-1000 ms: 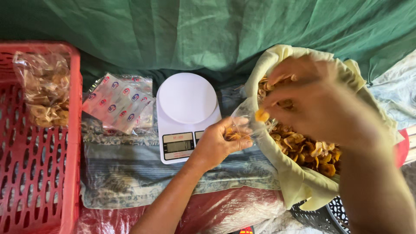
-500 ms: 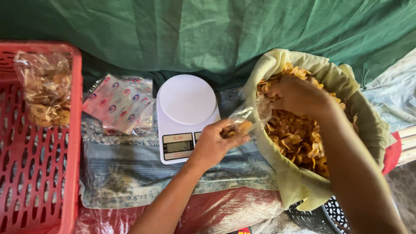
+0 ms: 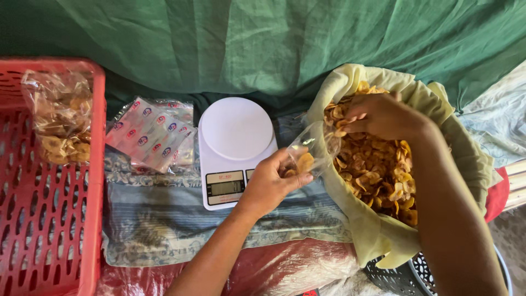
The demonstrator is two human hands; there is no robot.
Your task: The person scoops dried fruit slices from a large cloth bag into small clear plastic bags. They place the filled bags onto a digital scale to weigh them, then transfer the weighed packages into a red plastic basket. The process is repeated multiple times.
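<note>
Right hand [image 3: 383,116] has dug deeper, fingers closed on chips [image 3: 378,164]; left hand [image 3: 272,183] pinches clear bag [image 3: 307,153].

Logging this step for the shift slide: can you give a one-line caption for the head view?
Left hand holds a small clear bag while right hand gathers chips from a yellow-lined sack.
</note>
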